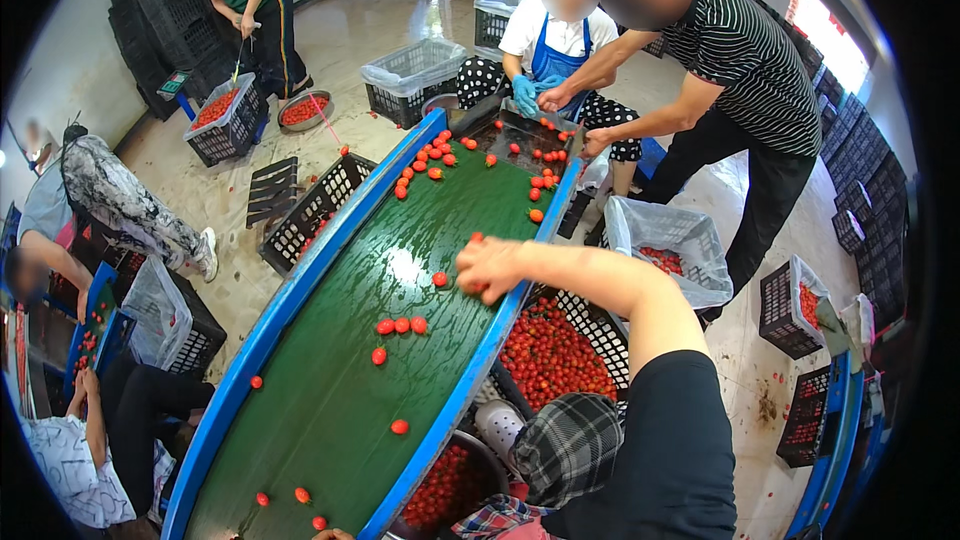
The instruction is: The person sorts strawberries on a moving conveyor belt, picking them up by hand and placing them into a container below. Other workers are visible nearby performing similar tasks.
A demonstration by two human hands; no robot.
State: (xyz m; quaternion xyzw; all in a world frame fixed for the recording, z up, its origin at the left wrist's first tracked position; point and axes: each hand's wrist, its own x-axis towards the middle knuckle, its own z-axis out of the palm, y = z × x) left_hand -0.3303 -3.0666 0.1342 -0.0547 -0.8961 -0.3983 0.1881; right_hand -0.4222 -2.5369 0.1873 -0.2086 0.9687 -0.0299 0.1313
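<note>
My right hand (491, 268) is curled over the green conveyor belt (352, 405), near its right rail. Its fingers are closed around small red tomatoes, which partly show at its upper and lower edges. Just left of it lies a loose cherry tomato (439, 280). A short row of cherry tomatoes (402, 325) sits further down the belt. What looks like my left hand (332, 535) barely shows at the bottom edge; what it holds is cut off. Several tomatoes (435, 154) are gathered at the belt's far end.
Blue rails (300, 292) border the belt. A black crate of tomatoes (559, 356) and a metal basin (499, 465) stand under its right side. Across the far end, a person in blue gloves (525, 94) sits beside a person in a striped shirt (750, 60). A lined crate (667, 240) stands right.
</note>
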